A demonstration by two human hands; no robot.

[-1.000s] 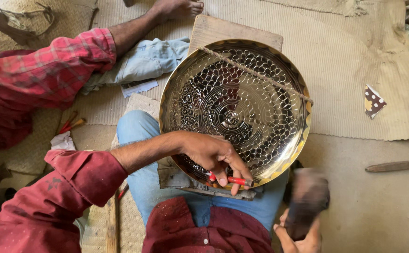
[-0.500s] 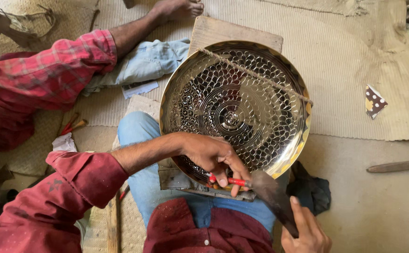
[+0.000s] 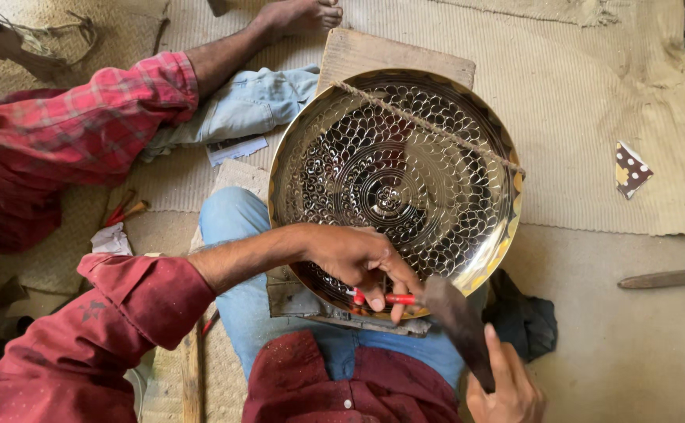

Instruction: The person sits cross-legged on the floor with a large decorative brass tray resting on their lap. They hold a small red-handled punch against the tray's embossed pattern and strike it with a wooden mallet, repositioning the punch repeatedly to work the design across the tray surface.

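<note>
A large round brass tray (image 3: 468,258) with a hammered scale pattern rests tilted on my lap and a wooden board (image 3: 374,53). A cord (image 3: 429,125) runs across its upper part. My left hand (image 3: 354,258) lies on the tray's near rim and pinches a small red-handled punch (image 3: 397,299). My right hand (image 3: 507,388) grips a dark hammer (image 3: 456,321) whose head is right at the punch's end.
Another person in a red checked shirt (image 3: 60,133) and jeans lies at the left, bare foot (image 3: 295,14) at the top. Woven matting (image 3: 593,94) covers the floor. A dark cloth (image 3: 527,317), a spotted scrap (image 3: 631,168), a wooden stick (image 3: 668,278) and red-handled tools (image 3: 123,211) lie around.
My right hand has swung the hammer from the lower right up and left onto the punch. My left hand and the tray have stayed in place.
</note>
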